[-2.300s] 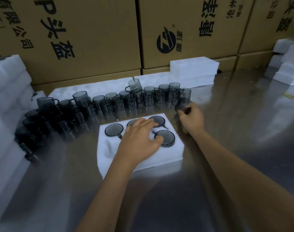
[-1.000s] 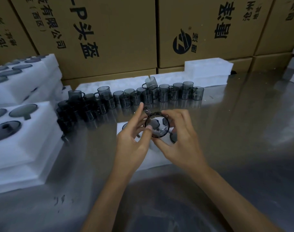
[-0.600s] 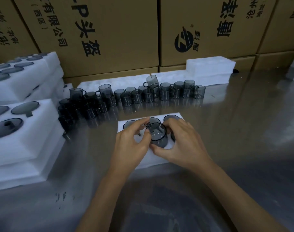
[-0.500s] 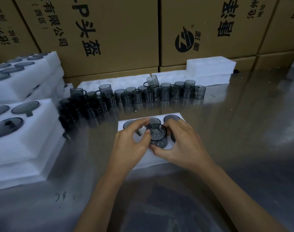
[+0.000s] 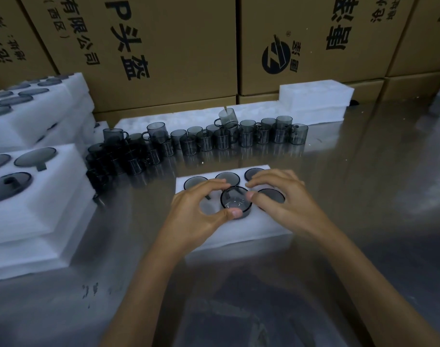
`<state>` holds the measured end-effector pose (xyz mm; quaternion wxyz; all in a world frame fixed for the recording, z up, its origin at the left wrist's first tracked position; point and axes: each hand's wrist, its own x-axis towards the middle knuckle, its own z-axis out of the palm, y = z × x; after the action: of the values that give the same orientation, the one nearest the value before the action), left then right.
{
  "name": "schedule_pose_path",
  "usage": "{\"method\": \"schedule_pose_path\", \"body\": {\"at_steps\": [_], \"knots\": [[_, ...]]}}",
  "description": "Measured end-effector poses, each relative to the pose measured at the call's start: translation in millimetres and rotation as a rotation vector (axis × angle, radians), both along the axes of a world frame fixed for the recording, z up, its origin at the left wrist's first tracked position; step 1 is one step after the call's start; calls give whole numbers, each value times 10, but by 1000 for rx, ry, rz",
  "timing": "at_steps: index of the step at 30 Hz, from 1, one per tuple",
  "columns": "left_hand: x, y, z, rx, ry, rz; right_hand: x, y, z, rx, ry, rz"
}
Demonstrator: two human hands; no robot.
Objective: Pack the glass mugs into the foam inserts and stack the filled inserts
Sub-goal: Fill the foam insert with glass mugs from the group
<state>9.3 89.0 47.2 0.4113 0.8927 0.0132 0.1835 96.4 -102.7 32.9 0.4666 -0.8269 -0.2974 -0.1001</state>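
Head view: black Chinese characters and a round logo are printed on the cartons behind the foam insert; a glass mug over its front middle pocket is pinched by the curled left hand and right hand.

Two bare forearms are seen entering from the lower edge, each ending in a bare hand: the left hand and the right hand. No sleeves, gloves, watch, rings or bracelets are worn on the visible parts. The fingernails are kept short and unpainted, as is shown on the left thumb. Nothing above the forearms is shown.
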Motion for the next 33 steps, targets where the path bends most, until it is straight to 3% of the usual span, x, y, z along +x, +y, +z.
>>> {"method": "schedule_pose_path", "body": {"at_steps": [6, 25, 33], "knots": [[-21, -43, 20, 11, -24, -6, -36, 53, -45, 62, 75, -19], [1, -126, 23, 86, -104, 56, -95, 141, -72, -99, -195, -74], [30, -71, -31, 195, -14, 102, -93, 166, -139, -186, -235, -138]]}}
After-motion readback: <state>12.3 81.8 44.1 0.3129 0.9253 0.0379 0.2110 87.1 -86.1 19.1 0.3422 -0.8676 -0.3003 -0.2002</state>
